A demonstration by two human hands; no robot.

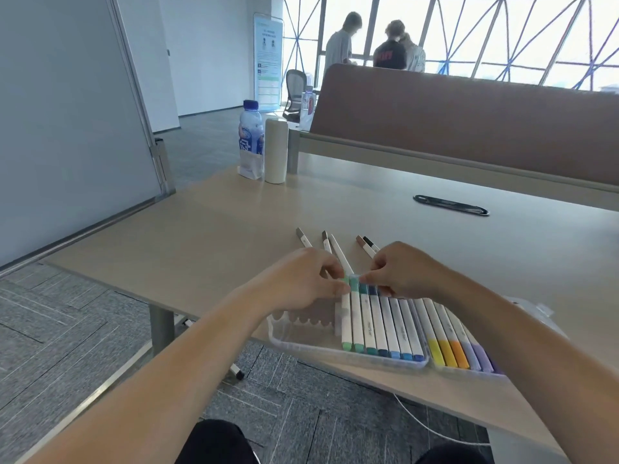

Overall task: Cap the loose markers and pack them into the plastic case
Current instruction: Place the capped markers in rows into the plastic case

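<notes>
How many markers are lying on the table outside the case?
5, all on the table: grey marker leftmost, then dark brown marker, white marker, reddish brown marker, black marker. The left hand and right hand may hide more.

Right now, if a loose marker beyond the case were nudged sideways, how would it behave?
The loose markers look slim and straight, so probably stiff and light. Lying flat on the smooth table, one would likely slide or roll easily; whether the barrels are round is unclear.
</notes>
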